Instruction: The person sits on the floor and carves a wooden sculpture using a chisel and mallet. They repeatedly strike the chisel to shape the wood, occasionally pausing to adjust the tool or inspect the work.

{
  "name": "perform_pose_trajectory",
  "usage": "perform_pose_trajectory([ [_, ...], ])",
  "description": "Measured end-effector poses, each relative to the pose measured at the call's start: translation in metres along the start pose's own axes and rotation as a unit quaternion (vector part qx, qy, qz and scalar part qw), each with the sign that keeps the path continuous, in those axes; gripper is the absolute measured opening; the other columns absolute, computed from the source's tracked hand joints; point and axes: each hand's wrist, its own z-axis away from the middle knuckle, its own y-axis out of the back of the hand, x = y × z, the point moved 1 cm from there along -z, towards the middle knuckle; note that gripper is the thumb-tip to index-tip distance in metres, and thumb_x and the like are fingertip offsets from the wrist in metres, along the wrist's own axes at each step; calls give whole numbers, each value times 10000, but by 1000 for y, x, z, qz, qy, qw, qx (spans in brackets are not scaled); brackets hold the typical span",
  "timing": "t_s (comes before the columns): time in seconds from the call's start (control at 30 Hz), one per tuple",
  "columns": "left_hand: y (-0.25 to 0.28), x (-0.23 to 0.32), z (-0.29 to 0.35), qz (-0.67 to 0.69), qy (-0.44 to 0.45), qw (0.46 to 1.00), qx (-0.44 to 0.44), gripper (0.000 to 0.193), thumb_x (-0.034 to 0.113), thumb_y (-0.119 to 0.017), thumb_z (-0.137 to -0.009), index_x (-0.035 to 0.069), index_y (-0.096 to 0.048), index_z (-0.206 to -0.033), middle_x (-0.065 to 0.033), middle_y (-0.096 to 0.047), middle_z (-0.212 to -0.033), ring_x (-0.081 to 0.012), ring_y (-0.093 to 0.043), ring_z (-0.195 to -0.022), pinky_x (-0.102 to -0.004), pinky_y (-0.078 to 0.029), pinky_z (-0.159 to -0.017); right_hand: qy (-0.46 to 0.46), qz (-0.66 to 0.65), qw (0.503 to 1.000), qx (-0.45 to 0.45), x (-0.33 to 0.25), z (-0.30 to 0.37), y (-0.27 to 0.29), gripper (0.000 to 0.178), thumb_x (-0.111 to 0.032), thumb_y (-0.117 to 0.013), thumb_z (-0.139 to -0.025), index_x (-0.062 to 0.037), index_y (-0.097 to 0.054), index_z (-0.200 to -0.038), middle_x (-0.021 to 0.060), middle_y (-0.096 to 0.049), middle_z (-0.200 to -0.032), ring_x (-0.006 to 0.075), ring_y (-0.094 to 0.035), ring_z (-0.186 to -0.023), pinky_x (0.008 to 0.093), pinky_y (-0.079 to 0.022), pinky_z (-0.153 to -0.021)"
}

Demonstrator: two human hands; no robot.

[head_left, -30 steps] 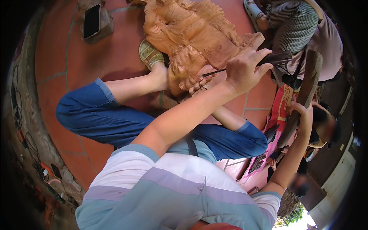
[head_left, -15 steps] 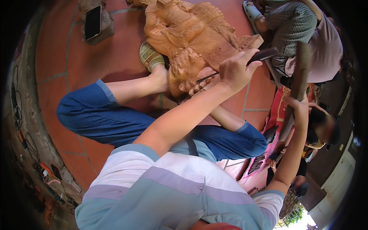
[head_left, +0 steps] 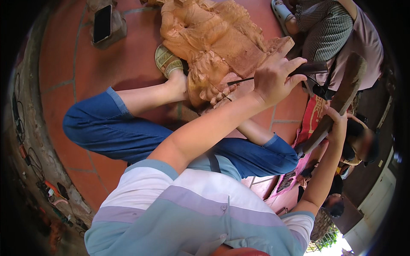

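Observation:
A reddish-brown wood carving [head_left: 213, 38] with rough, deeply cut folds lies on the floor in front of me. My left hand [head_left: 277, 79] is closed around a chisel; its dark handle [head_left: 315, 68] sticks out to the right and its thin blade [head_left: 241, 81] points left over the carving's lower part. I cannot tell whether the tip touches the wood. On the right, my right hand [head_left: 336, 121] grips a long wooden mallet [head_left: 349, 83], held tilted and apart from the chisel handle.
My sandalled foot [head_left: 168, 64] rests against the carving's left side. A phone [head_left: 102, 23] lies on a block at upper left. Another person [head_left: 329, 32] sits close at upper right. A red cloth [head_left: 314, 113] and several tools [head_left: 286, 181] lie on the right; cables [head_left: 25, 149] run along the left wall.
My left hand and the chisel have shifted right. The mallet has swung to the right, its upper end leaning farther away from the chisel handle.

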Motion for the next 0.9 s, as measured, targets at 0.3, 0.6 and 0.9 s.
perform_pose_trajectory([
  [0.3, -2, -7, 0, -5, 16, 999, 28, 375, 400, -681, -809, 197, -653, -1123, -33, -644, -763, -221, -628, -645, -315, -473, -538, 80, 148, 980, -104, -5, -8, -9, 354, -61, -660, -661, -44, -565, -1002, 4, -562, -799, 88, -512, -673, 235, -425, -634],
  [0.6, 8, -7, 0, 26, 15, 999, 28, 368, 397, -673, -823, 194, -646, -1130, -35, -647, -766, -221, -629, -652, -321, -478, -557, 65, 126, 989, -53, -5, 0, -3, 445, 27, -638, -649, -34, -559, -1082, -23, -522, -782, 69, -493, -710, 211, -408, -660],
  [0.9, 11, -12, 0, 19, 53, 998, 13, 374, 367, -674, -828, 186, -635, -1154, -41, -668, -820, -209, -639, -665, -319, -492, -581, 60, 136, 985, -87, 11, -8, -3, 449, 30, -612, -652, -46, -553, -1090, -38, -500, -803, 70, -472, -731, 208, -401, -675],
])
